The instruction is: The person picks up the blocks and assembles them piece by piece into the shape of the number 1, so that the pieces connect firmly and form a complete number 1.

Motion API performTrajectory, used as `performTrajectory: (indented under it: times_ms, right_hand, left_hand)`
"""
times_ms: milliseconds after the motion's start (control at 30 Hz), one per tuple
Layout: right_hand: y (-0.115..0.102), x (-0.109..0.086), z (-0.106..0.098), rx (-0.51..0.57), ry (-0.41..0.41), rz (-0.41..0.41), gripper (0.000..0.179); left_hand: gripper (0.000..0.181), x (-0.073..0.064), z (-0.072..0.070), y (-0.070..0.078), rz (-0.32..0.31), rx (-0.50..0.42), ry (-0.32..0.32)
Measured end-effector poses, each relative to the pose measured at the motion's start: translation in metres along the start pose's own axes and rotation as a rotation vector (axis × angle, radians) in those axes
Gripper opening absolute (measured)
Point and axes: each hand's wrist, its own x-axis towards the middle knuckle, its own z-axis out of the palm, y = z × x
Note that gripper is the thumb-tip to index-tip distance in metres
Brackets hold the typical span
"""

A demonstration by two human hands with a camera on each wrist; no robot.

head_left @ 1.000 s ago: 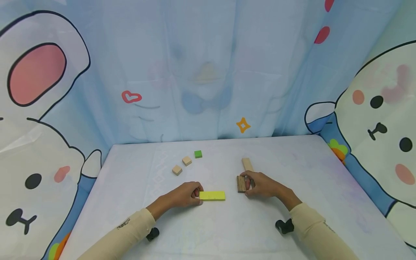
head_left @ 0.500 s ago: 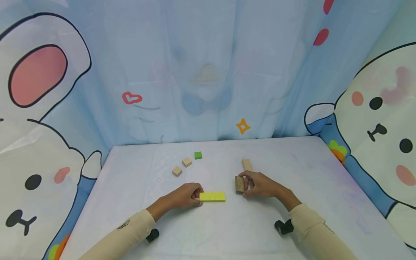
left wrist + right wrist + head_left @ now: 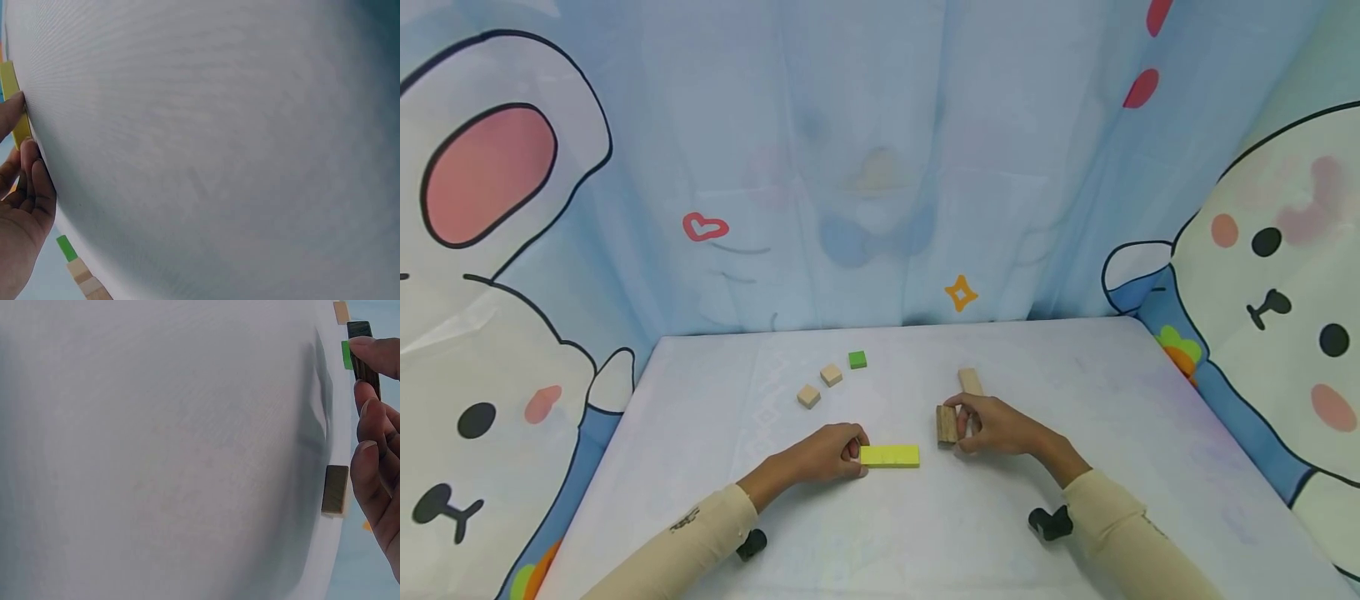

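Note:
A flat yellow block (image 3: pixel 890 457) lies lengthwise on the table, and my left hand (image 3: pixel 829 454) pinches its left end between thumb and fingers. The same yellow block (image 3: pixel 9 80) shows at the edge of the left wrist view, with the left hand (image 3: pixel 25 206) beside it. To the right, my right hand (image 3: pixel 1000 427) pinches a dark brown wooden block (image 3: pixel 946 425) by its right side. Up close in the right wrist view, the dark wooden block (image 3: pixel 359 330) stands out between thumb and fingertips of the right hand (image 3: pixel 381 450). A gap separates the yellow and brown blocks.
Behind the right hand lies a pale wooden block (image 3: pixel 970 381). Two small pale cubes (image 3: pixel 808 396) and a green cube (image 3: pixel 857 360) form a slanting row at back left. A printed curtain (image 3: pixel 865 167) hangs behind the table's far edge.
My right hand has slid a little to the left with the brown block, narrowing the gap to the yellow one. The left hand and the yellow block stay in place.

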Motion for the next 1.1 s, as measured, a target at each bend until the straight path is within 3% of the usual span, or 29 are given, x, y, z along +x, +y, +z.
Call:
performTrajectory:
  times_ms: [600,1100]
  right_hand:
    - [-0.017,0.016,0.006,-0.010,-0.015,-0.056,0.063]
    - [-0.030,0.030,0.010,-0.007,-0.023,-0.025,0.066]
  left_hand:
    - [0.031,0.002,0.001,-0.001,-0.021,0.016,-0.004]
    - [0.030,0.004,0.002,-0.001,-0.040,0.006,-0.002]
